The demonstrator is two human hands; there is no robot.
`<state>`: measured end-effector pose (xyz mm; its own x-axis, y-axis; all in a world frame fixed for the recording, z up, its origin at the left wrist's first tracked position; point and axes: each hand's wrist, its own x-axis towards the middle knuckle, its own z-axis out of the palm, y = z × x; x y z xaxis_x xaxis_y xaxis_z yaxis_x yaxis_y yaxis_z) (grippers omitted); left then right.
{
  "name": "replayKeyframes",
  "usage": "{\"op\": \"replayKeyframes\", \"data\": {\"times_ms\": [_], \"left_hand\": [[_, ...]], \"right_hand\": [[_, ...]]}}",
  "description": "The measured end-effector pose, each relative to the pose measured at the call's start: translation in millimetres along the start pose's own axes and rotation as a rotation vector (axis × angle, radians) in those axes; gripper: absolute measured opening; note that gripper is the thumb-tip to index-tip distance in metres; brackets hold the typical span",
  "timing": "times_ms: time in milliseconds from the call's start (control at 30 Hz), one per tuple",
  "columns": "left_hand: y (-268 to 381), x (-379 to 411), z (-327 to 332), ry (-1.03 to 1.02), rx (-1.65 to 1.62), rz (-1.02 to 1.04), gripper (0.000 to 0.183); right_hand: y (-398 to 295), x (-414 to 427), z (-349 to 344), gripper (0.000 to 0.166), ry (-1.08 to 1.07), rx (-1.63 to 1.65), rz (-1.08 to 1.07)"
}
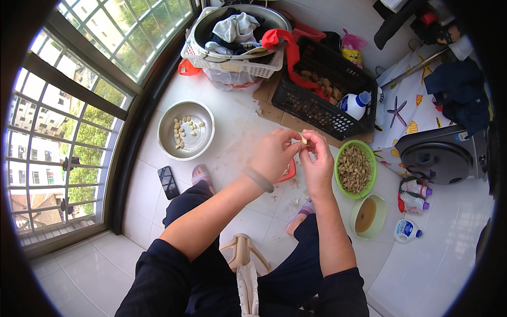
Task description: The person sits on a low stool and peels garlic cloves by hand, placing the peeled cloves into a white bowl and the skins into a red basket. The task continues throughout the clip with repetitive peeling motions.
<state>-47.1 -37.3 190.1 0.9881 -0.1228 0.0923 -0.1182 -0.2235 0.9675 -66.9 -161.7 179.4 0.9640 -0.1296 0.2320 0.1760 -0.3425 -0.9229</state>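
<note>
A small pale piece that looks like a garlic clove [304, 140] is pinched at the fingertips of my left hand [271, 154] and my right hand [320, 160], which meet in front of me. Beneath my left hand, a red container [291, 173] is mostly hidden. A steel basin [206, 146] at left holds several peeled, cream-coloured cloves [182, 130]. To the right of my right hand, a green plastic basket [373, 158] is filled with brownish unpeeled cloves [354, 170].
Near my left foot lies a smartphone [168, 182]. Bits of skin [294, 201] litter the tiles. At right are a pale green tub [378, 222] of brown liquid and a white bottle [406, 231]. A black crate [317, 115] stands ahead; a plastic stool [241, 249] is between my legs.
</note>
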Motion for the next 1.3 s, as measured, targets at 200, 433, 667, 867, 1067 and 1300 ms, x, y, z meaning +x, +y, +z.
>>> {"op": "replayKeyframes", "data": {"times_ms": [200, 433, 667, 867, 1067, 1300], "left_hand": [[-7.5, 2.3, 0.7, 0.059, -0.017, 0.016, 0.014], [-9.7, 6.8, -2.5, 0.153, -0.054, -0.221, 0.015], [-20.3, 7.2, -2.0, -0.035, -0.172, -0.276, 0.019], [-14.9, 5.7, -3.8, -0.090, -0.237, -0.296, 0.018], [-11.8, 4.2, -2.5, -0.025, -0.115, -0.156, 0.015], [-0.9, 4.4, 1.4, 0.035, -0.470, -0.366, 0.015]], "right_hand": [[-0.5, -0.8, -0.3, 0.027, -0.032, 0.274, 0.156], [-13.2, 1.6, -2.8, 0.022, -0.068, 0.606, 0.403], [-9.1, 1.3, -2.2, 0.020, -0.044, 0.610, 0.401], [0.5, -1.1, -0.7, 0.018, -0.095, 0.455, 0.358], [-0.3, -1.8, -1.5, 0.017, -0.128, 0.419, 0.459], [6.2, -7.2, 2.3, 0.013, -0.108, 1.050, 0.644]]}}
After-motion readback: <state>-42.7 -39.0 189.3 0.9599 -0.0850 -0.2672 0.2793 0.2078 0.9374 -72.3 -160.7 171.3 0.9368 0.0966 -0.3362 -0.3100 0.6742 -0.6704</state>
